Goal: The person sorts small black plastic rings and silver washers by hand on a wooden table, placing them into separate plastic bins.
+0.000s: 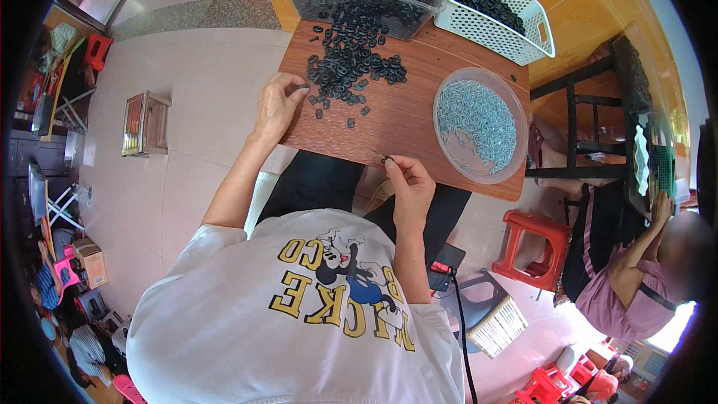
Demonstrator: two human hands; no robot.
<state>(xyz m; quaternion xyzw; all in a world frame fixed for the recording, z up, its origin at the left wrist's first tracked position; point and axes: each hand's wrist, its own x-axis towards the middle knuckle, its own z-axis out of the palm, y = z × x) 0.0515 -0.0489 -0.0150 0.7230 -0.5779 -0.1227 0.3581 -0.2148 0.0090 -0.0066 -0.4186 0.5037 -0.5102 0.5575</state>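
My left hand [278, 107] is at the left edge of the brown wooden table [404, 123], its thumb and fingers pinched on a small black plastic piece [303, 87]. At the table's near edge, my right hand [411, 185] is closed on another small dark piece [387, 158], mostly covered by the fingertips. A loose pile of black oval plastic pieces [348, 67] lies beside my left hand, with several strays toward me. To the right, a round clear tub [467, 166] holds many small silvery screw-like pins [479, 116].
At the table's far side stand a clear box [407, 26] heaped with black pieces and a white perforated basket [523, 43] holding more. A red stool [532, 251] and a seated person [636, 277] are to the right. A small wooden stool [146, 124] stands on the left floor.
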